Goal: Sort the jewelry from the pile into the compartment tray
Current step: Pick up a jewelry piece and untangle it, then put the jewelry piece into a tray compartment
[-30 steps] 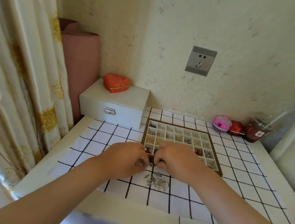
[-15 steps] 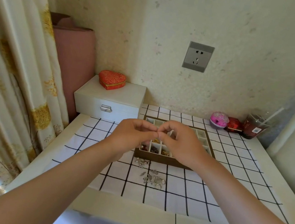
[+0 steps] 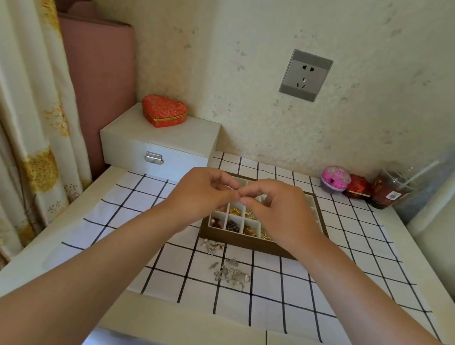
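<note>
The left hand (image 3: 203, 195) and right hand (image 3: 279, 210) hovered above the tray (image 3: 240, 241), fingertips pinched together, seemingly on a small piece too tiny to see. The jewelry pile (image 3: 230, 271) lay on the bench just before the tray. It would be best worked low over a compartment, lest it drop.

One wide-angle camera, worn on the person's head, looks forward and down from the near edge of the worktop (image 3: 39, 249), close behind the left hand (image 3: 203, 195) and right hand (image 3: 281, 213), with the compartment tray (image 3: 243, 241) mid-frame and the wall socket (image 3: 305, 75) straight ahead beyond it.
</note>
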Available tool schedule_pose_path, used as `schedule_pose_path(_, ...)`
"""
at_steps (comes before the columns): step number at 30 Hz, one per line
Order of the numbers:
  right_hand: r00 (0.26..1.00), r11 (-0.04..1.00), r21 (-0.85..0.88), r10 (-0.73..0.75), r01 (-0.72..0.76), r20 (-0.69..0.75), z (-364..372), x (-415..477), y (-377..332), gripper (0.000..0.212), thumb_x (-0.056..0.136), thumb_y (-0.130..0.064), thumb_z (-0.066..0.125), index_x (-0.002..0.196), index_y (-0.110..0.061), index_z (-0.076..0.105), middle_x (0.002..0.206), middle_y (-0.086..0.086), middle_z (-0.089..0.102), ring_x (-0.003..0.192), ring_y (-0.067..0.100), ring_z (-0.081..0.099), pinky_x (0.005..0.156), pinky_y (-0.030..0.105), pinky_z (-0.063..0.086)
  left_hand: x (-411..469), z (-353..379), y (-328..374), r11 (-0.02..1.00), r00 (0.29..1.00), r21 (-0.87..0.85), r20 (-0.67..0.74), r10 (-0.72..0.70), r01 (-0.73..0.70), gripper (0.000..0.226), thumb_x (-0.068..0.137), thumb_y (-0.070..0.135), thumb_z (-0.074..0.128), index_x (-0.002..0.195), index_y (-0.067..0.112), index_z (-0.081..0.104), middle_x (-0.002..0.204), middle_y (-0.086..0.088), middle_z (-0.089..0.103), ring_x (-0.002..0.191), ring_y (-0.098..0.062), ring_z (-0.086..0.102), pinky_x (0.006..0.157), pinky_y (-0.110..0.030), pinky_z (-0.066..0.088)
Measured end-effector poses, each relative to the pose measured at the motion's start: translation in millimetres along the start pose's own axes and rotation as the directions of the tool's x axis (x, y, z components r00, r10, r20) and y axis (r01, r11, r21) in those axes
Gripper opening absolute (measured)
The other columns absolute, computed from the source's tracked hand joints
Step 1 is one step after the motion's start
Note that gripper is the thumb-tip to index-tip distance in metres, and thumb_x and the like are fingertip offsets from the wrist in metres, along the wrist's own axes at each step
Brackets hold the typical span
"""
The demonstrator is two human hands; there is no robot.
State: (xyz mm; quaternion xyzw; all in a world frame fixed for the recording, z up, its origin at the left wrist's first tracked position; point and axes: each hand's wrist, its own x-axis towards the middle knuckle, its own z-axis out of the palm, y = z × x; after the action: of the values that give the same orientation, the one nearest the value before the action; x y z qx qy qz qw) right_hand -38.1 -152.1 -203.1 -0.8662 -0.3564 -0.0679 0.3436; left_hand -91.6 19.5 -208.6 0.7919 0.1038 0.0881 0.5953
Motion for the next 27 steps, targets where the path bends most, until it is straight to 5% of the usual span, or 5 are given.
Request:
schedule_pose_path(8, 0.999, 0.983, -0.185, -0.018, 0.012, -0.029, 8.6, 6.0, 14.2, 0.004, 0.087, -0.033, 0.075, 0.090, -0.035, 0.077, 0.086, -0.020, 0.070, 0.078, -0.014, 0.055, 0.063, 0.009, 0.035, 14.7, 3.7, -7.8, 0.994, 0.996, 0.105, 0.091, -0.006, -0.003, 0.013, 0.090, 0.025, 0.067, 0.102, 0.027, 0.071, 0.095, 0.007, 0.070, 0.080, -0.008, 0.066, 0.080, -0.027, 0.054)
schedule_pose_path(11, 0.998, 0.974, -0.218, 0.054, -0.059, -0.029, 8.4, 14.4, 21.4, 0.003, 0.089, -0.033, 0.073, 0.088, -0.035, 0.074, 0.088, -0.020, 0.068, 0.069, -0.009, 0.055, 0.065, 0.015, 0.041, 18.4, 1.5, -17.3, 0.907, 0.998, 0.416, 0.035, 0.056, -0.065, 0.019, 0.094, 0.028, 0.061, 0.111, 0.033, 0.067, 0.107, 0.014, 0.065, 0.098, -0.008, 0.060, 0.084, -0.026, 0.048)
schedule_pose_path(14, 0.992, 0.969, -0.212, 0.123, -0.123, -0.011, 5.9, 32.7, 30.7, 0.005, 0.091, -0.032, 0.070, 0.089, -0.034, 0.075, 0.091, -0.020, 0.068, 0.081, -0.007, 0.058, 0.075, 0.020, 0.048, 22.5, -2.8, -26.5, 0.793, 0.994, 0.604, -0.017, 0.106, -0.074, 0.027, 0.096, 0.033, 0.062, 0.122, 0.034, 0.063, 0.118, 0.011, 0.062, 0.099, -0.010, 0.059, 0.078, -0.024, 0.045)
schedule_pose_path(27, 0.951, 0.913, -0.403, 0.173, -0.058, 0.256, 39.0, 106.1, 54.5, 0.011, 0.091, -0.021, 0.068, 0.091, -0.026, 0.078, 0.085, -0.013, 0.069, 0.082, 0.010, 0.065, 0.082, 0.039, 0.058, 38.3, 1.2, -42.2, 0.709, 0.983, 0.686, 0.054, 0.175, -0.164, 0.043, 0.094, 0.041, 0.060, 0.134, 0.028, 0.052, 0.128, 0.003, 0.047, 0.105, -0.015, 0.055, 0.085, -0.031, 0.051)
